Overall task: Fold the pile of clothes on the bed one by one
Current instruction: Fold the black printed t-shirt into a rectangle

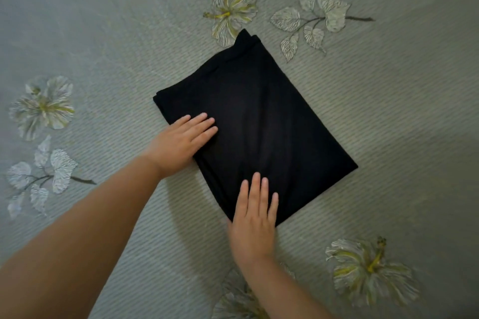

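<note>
My left hand and right hand flat, fingers straight, pressing folded black garment on floral bedspread.

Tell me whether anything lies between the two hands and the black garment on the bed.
Nothing visible does. The left hand and the right hand both rest flat, fingers straight, directly on the folded black garment, which lies alone on the flowered bedspread.
</note>
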{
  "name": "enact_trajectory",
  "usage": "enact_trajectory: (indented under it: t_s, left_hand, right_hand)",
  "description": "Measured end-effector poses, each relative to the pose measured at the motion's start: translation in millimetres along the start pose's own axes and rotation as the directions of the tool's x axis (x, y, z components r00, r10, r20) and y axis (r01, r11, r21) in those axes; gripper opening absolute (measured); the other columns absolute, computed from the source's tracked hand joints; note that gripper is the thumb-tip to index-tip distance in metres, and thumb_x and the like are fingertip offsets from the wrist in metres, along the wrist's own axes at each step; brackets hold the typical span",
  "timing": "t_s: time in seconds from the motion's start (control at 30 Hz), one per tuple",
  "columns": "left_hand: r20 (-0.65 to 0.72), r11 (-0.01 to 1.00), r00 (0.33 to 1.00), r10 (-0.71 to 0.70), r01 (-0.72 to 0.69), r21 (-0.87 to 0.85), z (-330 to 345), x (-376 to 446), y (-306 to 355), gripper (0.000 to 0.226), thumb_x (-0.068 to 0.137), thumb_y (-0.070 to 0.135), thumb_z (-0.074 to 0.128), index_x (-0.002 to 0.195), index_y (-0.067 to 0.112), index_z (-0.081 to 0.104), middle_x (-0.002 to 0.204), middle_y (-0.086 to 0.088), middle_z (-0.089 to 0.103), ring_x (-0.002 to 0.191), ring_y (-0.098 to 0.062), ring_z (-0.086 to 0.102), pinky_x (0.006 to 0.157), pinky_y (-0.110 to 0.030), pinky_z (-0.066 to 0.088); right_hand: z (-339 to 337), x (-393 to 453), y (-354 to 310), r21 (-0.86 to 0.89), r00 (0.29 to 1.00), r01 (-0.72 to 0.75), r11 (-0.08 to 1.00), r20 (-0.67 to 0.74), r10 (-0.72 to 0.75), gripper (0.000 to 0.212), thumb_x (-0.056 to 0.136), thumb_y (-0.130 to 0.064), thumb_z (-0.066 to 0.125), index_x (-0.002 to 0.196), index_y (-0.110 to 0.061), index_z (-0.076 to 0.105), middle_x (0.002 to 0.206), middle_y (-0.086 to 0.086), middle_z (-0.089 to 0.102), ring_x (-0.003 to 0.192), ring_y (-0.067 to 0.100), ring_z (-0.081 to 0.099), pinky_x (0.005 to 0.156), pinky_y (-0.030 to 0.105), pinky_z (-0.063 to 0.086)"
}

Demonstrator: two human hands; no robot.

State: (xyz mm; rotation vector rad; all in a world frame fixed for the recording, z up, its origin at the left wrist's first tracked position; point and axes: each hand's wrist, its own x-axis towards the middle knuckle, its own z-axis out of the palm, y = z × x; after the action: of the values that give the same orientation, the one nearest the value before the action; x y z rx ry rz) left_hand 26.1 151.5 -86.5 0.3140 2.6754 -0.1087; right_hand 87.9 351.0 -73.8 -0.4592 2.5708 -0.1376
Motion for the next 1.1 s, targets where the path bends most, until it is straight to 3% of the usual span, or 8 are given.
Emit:
enact_trajectory:
  t_s: [0.27,0.33,0.4,0.53,0.63,0.77,0.87,1.1]
  left_hand:
    - [-0.025,0.964,0.965,-0.262,0.261,-0.055,-4.2,14.6,20.8,0.060,0.096,0.004,0.033,0.146,0.019,0.004,0.155,-0.001,0.004,0.142,-0.014,0.004,0.113,-0.026,-0.003]
    - [-0.174,0.974,0.960,-0.220,0.206,-0.091,-7.5,5.8,34.6,0.060,0.084,-0.012,0.048,0.139,0.005,0.033,0.144,-0.015,0.036,0.132,-0.025,0.038,0.110,-0.035,0.026]
    - [-0.347,0.984,0.923,-0.167,0.134,-0.119,-14.8,-3.5,48.4,0.046,0.063,-0.018,0.055,0.107,-0.007,0.063,0.106,-0.025,0.065,0.092,-0.037,0.066,0.076,-0.051,0.051]
    - [-0.331,0.981,0.929,-0.162,0.115,-0.158,-67.1,-0.4,81.7,0.037,0.059,-0.020,0.056,0.094,-0.012,0.067,0.090,-0.028,0.068,0.076,-0.042,0.067,0.059,-0.058,0.050]
    - [-0.380,0.982,0.916,-0.130,0.067,-0.175,-109.2,28.5,99.7,0.055,0.042,-0.030,0.067,0.095,-0.015,0.065,0.090,-0.031,0.066,0.075,-0.046,0.066,0.057,-0.059,0.049]
    - [-0.418,0.977,0.901,-0.117,0.028,-0.213,-163.6,82.0,139.8,0.060,0.053,-0.028,0.066,0.110,-0.013,0.059,0.110,-0.032,0.060,0.097,-0.046,0.061,0.078,-0.053,0.050]
    - [-0.389,0.960,0.912,-0.134,0.023,-0.278,-193.9,128.1,178.4,0.062,0.082,-0.014,0.045,0.139,0.004,0.032,0.146,-0.015,0.032,0.136,-0.026,0.031,0.110,-0.031,0.020]
    - [-0.426,0.974,0.903,-0.049,-0.051,-0.221,-294.7,277.9,290.7,0.059,0.089,-0.003,0.040,0.144,0.009,0.021,0.151,-0.011,0.021,0.140,-0.021,0.019,0.112,-0.025,0.007]
  right_hand:
    - [-17.9,16.2,51.1,0.009,0.981,0.171,0.985,-0.091,-0.170,0.071,0.043,0.001,0.085,0.111,0.004,0.061,0.122,0.020,0.057,0.109,0.028,0.060,0.091,0.038,0.047]
    - [-31.1,17.3,80.1,0.011,0.969,0.246,0.969,0.033,-0.246,0.079,0.076,0.007,0.060,0.138,0.006,0.012,0.149,0.022,0.011,0.139,0.032,0.022,0.113,0.039,0.002]
    - [-49.5,15.8,114.4,0.061,0.946,0.312,0.948,0.068,-0.316,0.071,0.089,0.010,0.033,0.136,-0.010,-0.018,0.151,0.008,-0.016,0.143,0.021,-0.008,0.100,0.027,-0.028]
    - [-112.0,10.3,165.2,0.098,0.950,0.313,0.945,-0.038,-0.311,0.069,0.084,0.015,0.032,0.142,0.000,-0.004,0.153,0.013,-0.004,0.143,0.021,0.000,0.104,0.018,-0.018]
    - [-148.4,15.2,198.8,0.047,0.932,0.329,0.943,-0.177,-0.316,0.070,0.062,0.031,0.048,0.129,0.018,0.033,0.136,0.032,0.036,0.125,0.044,0.040,0.105,0.044,0.023]
    - [-187.5,25.5,265.7,0.161,0.959,0.255,0.954,-0.173,-0.227,0.066,0.086,0.012,0.035,0.143,-0.001,0.005,0.154,0.011,0.007,0.142,0.016,0.008,0.101,0.008,-0.010]
    - [-213.1,37.2,325.1,0.155,0.966,0.200,0.967,-0.198,-0.168,0.065,0.088,0.011,0.033,0.143,-0.002,0.002,0.154,0.009,0.002,0.142,0.014,0.003,0.099,0.006,-0.014]
    - [-309.3,66.7,498.4,0.127,0.939,0.120,0.985,-0.335,-0.071,0.068,0.084,0.014,0.034,0.143,-0.003,0.004,0.154,0.009,0.004,0.143,0.014,0.004,0.101,0.008,-0.014]
